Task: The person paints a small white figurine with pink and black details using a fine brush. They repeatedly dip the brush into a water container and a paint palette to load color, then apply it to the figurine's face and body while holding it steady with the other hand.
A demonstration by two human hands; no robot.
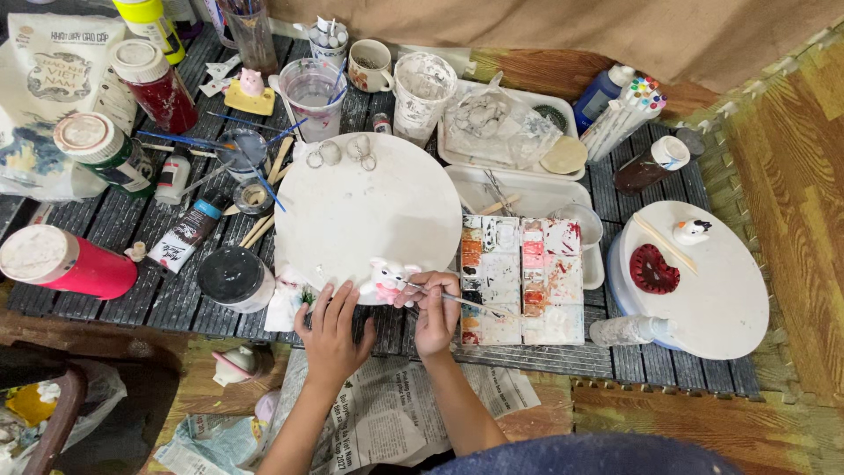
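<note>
At round board's near edge, pink-white figurine is steadied by left hand, fingers spread; thin brush is pinched in right hand. Painting underway; fine strokes needed, judged.

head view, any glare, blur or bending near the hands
Head view: even, soft light with no hard glare on the white disc; the figurine and brush between the left hand and right hand look slightly soft; edges bow from wide-angle distortion.
</note>
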